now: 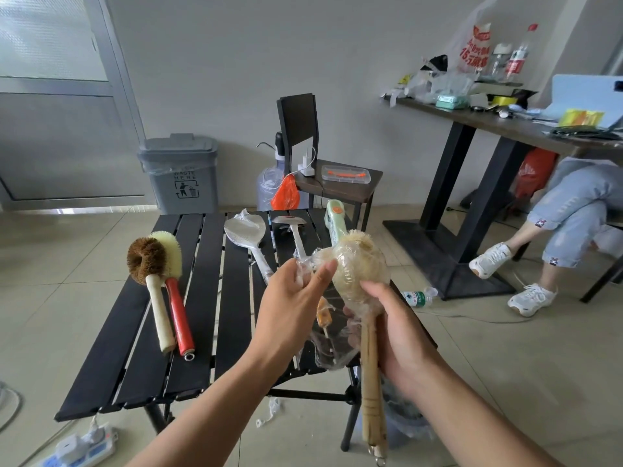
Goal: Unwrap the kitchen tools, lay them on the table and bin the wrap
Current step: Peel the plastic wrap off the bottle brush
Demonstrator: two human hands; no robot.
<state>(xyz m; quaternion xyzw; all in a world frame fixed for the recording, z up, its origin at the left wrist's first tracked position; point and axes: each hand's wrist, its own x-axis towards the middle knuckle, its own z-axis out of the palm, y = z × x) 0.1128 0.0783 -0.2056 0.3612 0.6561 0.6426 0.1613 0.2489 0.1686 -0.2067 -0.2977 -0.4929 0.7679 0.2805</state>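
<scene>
A power strip (81,448) is lying on the floor at the near left, and a grey waste bin (182,176) is standing against the far wall, beyond the left end of the black slatted desk (199,281). On the left part of the desk two unwrapped brushes are lying side by side and touching, heads pointing far: a brown-bristled brush (148,257) with a pale wooden handle and, just to its right, a red-handled brush (178,315) with cream bristles. Further right, towards the far edge, a wrapped spatula (243,229), a wrapped white tool (292,225) and a green-handled tool (334,215) are lying in a row, their near ends partly hidden behind the hands. Above the near right part of the desk the left hand (291,308) is pinching a loose edge of clear wrap (317,259) between thumb and fingertips. The wrap is clinging around the pale bristle head of the wooden-handled brush (359,264) and is hanging in folds below it. The right hand (403,332) is gripping that brush by the upper part of its handle, head up, with the long handle pointing down past the near edge. On the floor to the right a plastic bottle (418,297) is lying on its side, and at the far right a seated person (573,210) is sitting by a cluttered desk (472,117).
</scene>
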